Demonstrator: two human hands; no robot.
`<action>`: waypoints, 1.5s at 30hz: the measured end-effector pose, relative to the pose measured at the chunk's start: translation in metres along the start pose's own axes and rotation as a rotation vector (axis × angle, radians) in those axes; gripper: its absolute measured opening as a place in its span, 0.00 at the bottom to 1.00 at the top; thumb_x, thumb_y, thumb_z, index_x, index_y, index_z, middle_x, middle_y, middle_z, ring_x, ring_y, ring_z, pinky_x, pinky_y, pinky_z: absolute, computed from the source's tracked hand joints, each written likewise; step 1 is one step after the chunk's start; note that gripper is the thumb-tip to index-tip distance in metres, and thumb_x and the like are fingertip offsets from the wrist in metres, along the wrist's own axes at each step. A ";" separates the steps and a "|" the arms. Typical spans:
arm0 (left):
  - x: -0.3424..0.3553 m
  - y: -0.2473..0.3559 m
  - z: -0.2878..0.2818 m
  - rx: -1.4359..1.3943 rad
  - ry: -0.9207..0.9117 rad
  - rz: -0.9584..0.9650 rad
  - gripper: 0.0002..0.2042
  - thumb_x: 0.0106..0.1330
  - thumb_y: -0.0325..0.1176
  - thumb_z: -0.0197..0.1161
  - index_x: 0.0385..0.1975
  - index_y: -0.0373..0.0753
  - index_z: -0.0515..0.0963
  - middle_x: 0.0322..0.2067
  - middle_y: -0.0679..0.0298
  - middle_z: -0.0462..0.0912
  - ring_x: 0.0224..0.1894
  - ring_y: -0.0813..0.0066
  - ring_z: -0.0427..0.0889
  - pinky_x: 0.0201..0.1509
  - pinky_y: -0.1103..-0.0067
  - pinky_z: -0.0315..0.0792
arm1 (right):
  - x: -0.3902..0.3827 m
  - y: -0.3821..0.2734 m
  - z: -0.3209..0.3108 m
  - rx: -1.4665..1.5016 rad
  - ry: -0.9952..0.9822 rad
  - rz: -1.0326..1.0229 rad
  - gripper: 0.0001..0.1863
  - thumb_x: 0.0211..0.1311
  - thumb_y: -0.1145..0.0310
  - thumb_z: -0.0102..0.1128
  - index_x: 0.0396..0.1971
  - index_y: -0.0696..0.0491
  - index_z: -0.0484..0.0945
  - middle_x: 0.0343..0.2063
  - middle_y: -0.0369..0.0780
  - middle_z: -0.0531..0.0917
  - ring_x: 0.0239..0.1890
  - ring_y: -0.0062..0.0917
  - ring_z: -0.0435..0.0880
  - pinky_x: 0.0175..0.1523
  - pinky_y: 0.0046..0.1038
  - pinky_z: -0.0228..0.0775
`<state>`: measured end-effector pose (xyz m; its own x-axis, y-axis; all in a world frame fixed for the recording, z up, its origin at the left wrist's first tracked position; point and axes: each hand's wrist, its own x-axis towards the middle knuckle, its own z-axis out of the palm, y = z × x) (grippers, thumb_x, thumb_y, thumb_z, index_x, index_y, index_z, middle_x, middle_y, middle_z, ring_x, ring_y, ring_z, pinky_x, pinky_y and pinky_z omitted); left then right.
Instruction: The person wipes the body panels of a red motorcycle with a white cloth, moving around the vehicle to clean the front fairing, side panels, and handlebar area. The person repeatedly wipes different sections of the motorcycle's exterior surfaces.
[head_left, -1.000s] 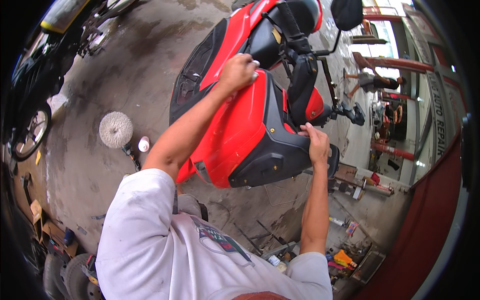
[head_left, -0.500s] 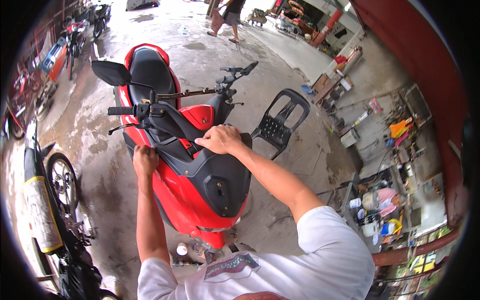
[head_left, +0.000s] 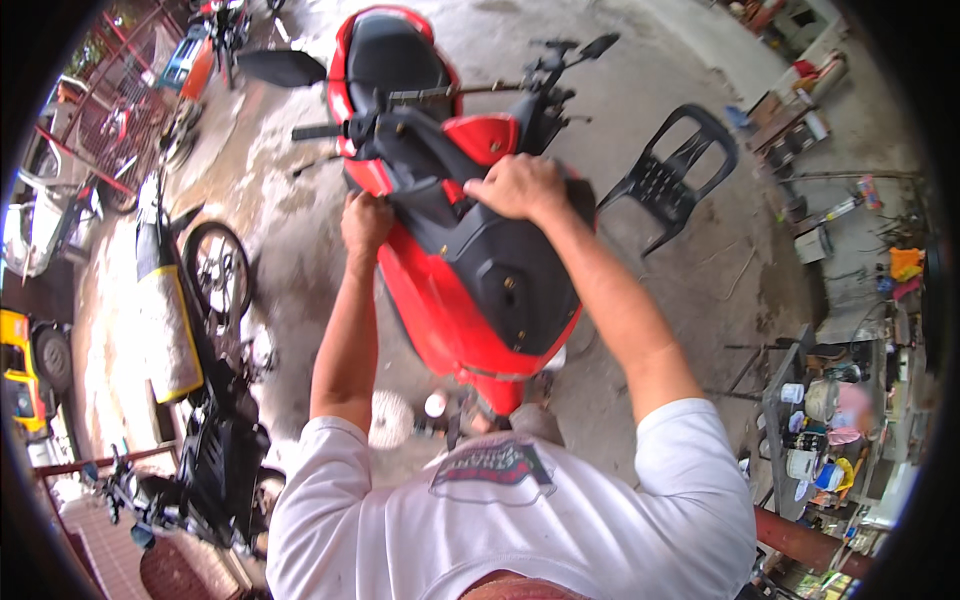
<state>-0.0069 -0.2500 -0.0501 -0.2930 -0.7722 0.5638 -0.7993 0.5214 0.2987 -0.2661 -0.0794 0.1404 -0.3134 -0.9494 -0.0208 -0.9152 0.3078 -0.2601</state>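
Note:
A red and black scooter (head_left: pixel 450 310) stands in front of me with its front end toward me. At the left edge of its dark front panel (head_left: pixel 470 240), my left hand (head_left: pixel 367 222) is closed with the fingers curled over the rim. My right hand (head_left: pixel 525 187) grips the panel's right upper edge, its thumb pointing left and its fingertips hidden. Beyond the hands are the left handlebar grip (head_left: pixel 318 132), the black mirror (head_left: pixel 282 68) and the black seat (head_left: pixel 398 62).
A black plastic chair (head_left: pixel 680 165) stands right of the scooter. Another motorcycle (head_left: pixel 215 430) is parked on the left. Along the right side runs a cluttered workbench (head_left: pixel 830 430) with containers and tools. A round white object (head_left: pixel 391 419) lies low near my left arm.
The view has shifted, so the scooter and both hands now appear higher and farther right. Both hands keep their places on the front panel.

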 end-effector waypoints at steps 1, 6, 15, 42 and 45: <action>-0.024 0.039 -0.001 -0.130 -0.055 0.001 0.09 0.64 0.36 0.66 0.27 0.38 0.83 0.30 0.52 0.82 0.36 0.45 0.84 0.40 0.55 0.80 | -0.003 0.021 0.004 -0.014 -0.019 0.044 0.25 0.58 0.34 0.63 0.38 0.38 0.94 0.39 0.44 0.92 0.48 0.42 0.90 0.59 0.43 0.80; -0.045 0.046 -0.030 -0.060 -0.003 0.335 0.05 0.59 0.31 0.67 0.24 0.40 0.81 0.27 0.57 0.81 0.31 0.52 0.83 0.37 0.60 0.81 | -0.010 0.015 0.001 -0.010 0.006 -0.013 0.23 0.59 0.36 0.64 0.36 0.37 0.94 0.38 0.43 0.92 0.46 0.44 0.90 0.58 0.43 0.79; -0.080 0.128 -0.080 -0.400 0.084 -0.059 0.01 0.62 0.29 0.65 0.31 0.41 0.82 0.33 0.57 0.82 0.36 0.48 0.84 0.38 0.57 0.81 | -0.008 0.019 -0.002 -0.031 -0.122 0.043 0.26 0.61 0.35 0.62 0.41 0.39 0.93 0.43 0.42 0.91 0.51 0.44 0.88 0.60 0.43 0.77; -0.073 0.122 -0.081 -0.284 0.076 0.329 0.03 0.53 0.28 0.69 0.24 0.40 0.80 0.27 0.57 0.79 0.30 0.53 0.82 0.31 0.61 0.79 | -0.010 0.025 -0.004 0.024 -0.061 0.017 0.27 0.59 0.36 0.62 0.40 0.43 0.93 0.43 0.47 0.91 0.51 0.45 0.88 0.61 0.41 0.78; -0.026 0.030 -0.034 0.035 0.038 0.363 0.05 0.55 0.33 0.68 0.22 0.40 0.80 0.27 0.56 0.80 0.29 0.50 0.83 0.30 0.58 0.80 | -0.007 0.010 -0.005 0.062 -0.067 -0.024 0.26 0.58 0.37 0.64 0.37 0.45 0.93 0.41 0.48 0.91 0.50 0.46 0.89 0.59 0.43 0.79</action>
<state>-0.0055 -0.2017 -0.0298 -0.5419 -0.5249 0.6564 -0.6646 0.7457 0.0475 -0.2739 -0.0691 0.1427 -0.2719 -0.9592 -0.0776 -0.9043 0.2822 -0.3203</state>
